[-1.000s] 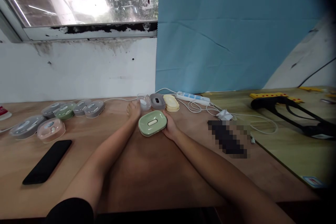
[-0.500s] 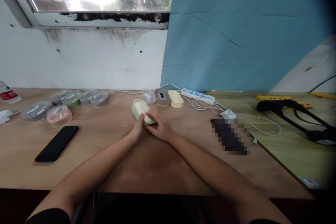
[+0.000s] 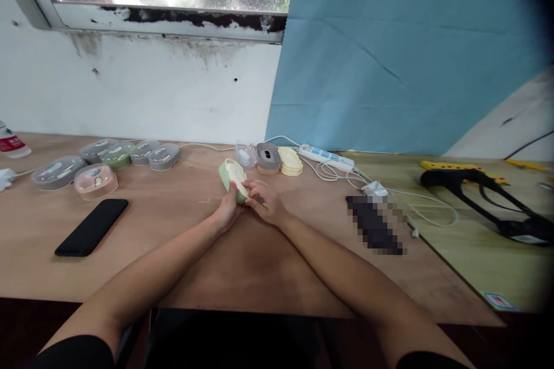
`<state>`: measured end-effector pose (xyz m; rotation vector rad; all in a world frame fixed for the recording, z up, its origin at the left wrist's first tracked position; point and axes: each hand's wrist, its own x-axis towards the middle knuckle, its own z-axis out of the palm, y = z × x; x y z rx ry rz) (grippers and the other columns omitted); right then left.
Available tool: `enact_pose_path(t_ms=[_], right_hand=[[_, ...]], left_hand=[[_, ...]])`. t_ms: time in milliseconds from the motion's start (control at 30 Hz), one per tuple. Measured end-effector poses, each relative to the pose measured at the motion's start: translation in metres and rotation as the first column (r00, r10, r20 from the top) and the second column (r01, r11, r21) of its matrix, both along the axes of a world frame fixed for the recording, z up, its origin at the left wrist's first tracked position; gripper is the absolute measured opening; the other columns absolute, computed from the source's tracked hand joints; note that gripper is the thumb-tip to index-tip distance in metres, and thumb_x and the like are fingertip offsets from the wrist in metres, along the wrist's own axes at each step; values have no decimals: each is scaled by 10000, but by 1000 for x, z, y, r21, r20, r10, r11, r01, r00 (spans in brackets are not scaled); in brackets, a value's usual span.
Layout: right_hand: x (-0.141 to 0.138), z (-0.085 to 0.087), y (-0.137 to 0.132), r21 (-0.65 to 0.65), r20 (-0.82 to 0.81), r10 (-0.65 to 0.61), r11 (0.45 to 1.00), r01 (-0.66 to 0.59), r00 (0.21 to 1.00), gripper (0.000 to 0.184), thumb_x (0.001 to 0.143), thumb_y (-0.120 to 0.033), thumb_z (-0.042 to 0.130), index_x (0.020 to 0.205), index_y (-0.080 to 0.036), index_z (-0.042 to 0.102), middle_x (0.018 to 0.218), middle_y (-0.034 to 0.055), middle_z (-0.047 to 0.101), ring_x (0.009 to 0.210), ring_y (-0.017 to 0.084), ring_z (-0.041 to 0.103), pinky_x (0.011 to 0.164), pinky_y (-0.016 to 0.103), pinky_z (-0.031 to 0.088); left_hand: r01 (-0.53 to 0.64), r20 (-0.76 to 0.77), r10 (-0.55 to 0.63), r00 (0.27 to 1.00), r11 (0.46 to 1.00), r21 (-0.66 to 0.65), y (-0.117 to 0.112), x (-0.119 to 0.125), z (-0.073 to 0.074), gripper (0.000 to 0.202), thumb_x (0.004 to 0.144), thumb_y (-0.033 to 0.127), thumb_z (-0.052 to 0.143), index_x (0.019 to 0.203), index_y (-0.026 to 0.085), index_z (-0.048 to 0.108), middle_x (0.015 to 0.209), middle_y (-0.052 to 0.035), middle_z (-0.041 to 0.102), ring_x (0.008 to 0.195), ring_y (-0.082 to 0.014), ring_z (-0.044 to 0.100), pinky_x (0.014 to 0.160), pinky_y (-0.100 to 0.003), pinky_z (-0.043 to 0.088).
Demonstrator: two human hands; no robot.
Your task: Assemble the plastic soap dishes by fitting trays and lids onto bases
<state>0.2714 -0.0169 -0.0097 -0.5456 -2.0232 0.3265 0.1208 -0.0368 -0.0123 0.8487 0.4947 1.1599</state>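
My left hand (image 3: pixel 227 211) is closed around the lower left side of a small oval light green plastic box (image 3: pixel 224 176), its thumb on the near rim. A cream-coloured insert (image 3: pixel 236 172) fills the box's mouth, tilted a little relative to the rim. My right hand (image 3: pixel 265 203) pinches the insert's lower right edge with thumb and fingers. The box is tipped, its mouth turned to the right. Just beyond stand a clear lid (image 3: pixel 245 155), a grey box (image 3: pixel 268 157) with a dark spot inside, and a stack of cream inserts (image 3: pixel 290 161).
On the left sit several lidded boxes in grey, green and pink (image 3: pixel 96 181), a black phone (image 3: pixel 92 227) and a bottle (image 3: pixel 12 142). A power strip (image 3: pixel 326 157) with white cables, a pixelated dark item (image 3: pixel 374 225) and a black strap-like frame (image 3: pixel 489 207) lie right.
The box has tipped further, its insert now facing more to the right. My right fingers have shifted to the insert's right edge. The view has moved slightly.
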Motion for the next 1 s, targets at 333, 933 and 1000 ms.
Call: enact_pose_path(t_ms=[333, 933, 1000], right_hand=[[26, -6, 18, -79, -323, -464, 882, 465, 825, 201, 940, -435, 445, 913, -236, 460, 1083, 96, 676, 915, 215, 653, 759, 354, 516], [138, -29, 134, -127, 99, -668, 727, 675, 737, 133, 828, -328, 532, 898, -215, 545, 999, 82, 636, 1003, 251, 576, 927, 420, 438], [137, -27, 131, -114, 79, -682, 718, 686, 727, 139, 796, -345, 587, 809, -216, 537, 1025, 86, 624, 1017, 249, 574, 939, 409, 435]], left_hand=[[-153, -131, 138, 982, 981, -119, 13, -10, -1, 623, 756, 709, 561, 1066, 170, 580, 852, -69, 628, 658, -151, 585, 629, -304, 529], [-440, -472, 511, 719, 860, 260, 44, 1, 29, 438, 848, 377, 457, 1268, 255, 445, 1063, -79, 634, 530, -145, 639, 386, -211, 435], [-396, -562, 491, 665, 871, 292, 67, 6, 39, 400, 873, 406, 408, 1212, 222, 514, 935, -71, 644, 566, -156, 644, 437, -221, 451]])
